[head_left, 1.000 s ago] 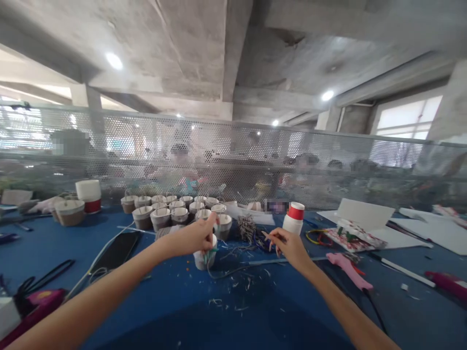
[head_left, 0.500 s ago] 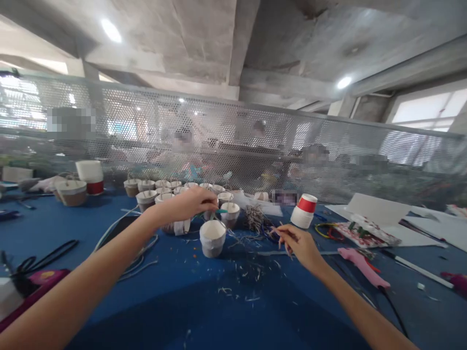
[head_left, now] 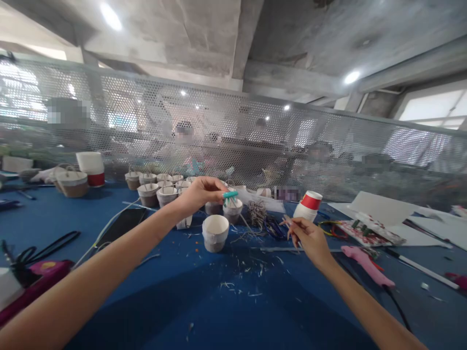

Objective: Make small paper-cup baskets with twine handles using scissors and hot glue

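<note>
My left hand (head_left: pixel 207 192) is closed in a pinch on a small teal stick-like piece (head_left: pixel 230 194), held above the cups; its exact kind I cannot make out. Just below and in front stands a white paper cup (head_left: pixel 215 234) with a greyish fabric wrap, upright and open at the top. My right hand (head_left: pixel 304 236) hovers over the table to the right, thumb and fingers drawn together around something thin and pale that is too small to name. Between the hands lies a tangled bundle of greyish-brown twine (head_left: pixel 256 213).
Several wrapped cups with twine handles (head_left: pixel 148 194) stand behind my left arm. Stacked red-and-white paper cups (head_left: pixel 310 204) stand at the right. A pink glue gun (head_left: pixel 368 265), a dark phone-like slab (head_left: pixel 126 223) and thread scraps (head_left: pixel 251 267) lie on the blue table (head_left: pixel 204 311).
My left hand has risen slightly and moved right, bringing the teal piece more into sight. My right hand has shifted a little right. The view has tilted slightly.
</note>
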The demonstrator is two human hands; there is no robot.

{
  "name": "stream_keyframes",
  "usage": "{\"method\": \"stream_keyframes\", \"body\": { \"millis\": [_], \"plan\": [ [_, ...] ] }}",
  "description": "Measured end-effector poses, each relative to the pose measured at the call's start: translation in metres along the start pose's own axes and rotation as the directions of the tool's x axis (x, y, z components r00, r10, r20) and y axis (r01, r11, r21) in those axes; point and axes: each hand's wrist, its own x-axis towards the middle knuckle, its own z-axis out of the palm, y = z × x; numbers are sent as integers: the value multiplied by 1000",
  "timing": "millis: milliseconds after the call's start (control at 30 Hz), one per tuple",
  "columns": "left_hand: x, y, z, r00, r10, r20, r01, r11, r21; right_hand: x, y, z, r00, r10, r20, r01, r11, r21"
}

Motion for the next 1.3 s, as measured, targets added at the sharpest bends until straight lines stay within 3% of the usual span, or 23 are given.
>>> {"method": "stream_keyframes", "body": {
  "millis": [133,233,400,533,667,967,1300],
  "plan": [
    [-5,-1,21,998,-32,62,49,956,-288,-1,0,0,1000,5,-2,-5,1000,-4],
    [-9,3,35,989,-125,79,145,922,-358,-1,0,1,1000,3,3,-2,1000,-16],
    [-9,7,39,991,-89,99,100,989,-106,2,-2,-1,1000,5,15,-5,1000,13],
    [-8,6,35,986,-141,94,138,990,36,3,-5,-8,998,-9,66,6,999,41],
    [-7,6,31,980,-187,72,183,981,57,1,-9,-12,996,-39,80,37,999,21],
    [-3,5,18,989,-145,14,142,979,148,-3,-11,-7,987,-61,152,71,995,-63],
    [-4,11,22,981,-190,45,184,976,120,-5,-9,-6,973,-115,198,126,991,-46]
  ]
}}
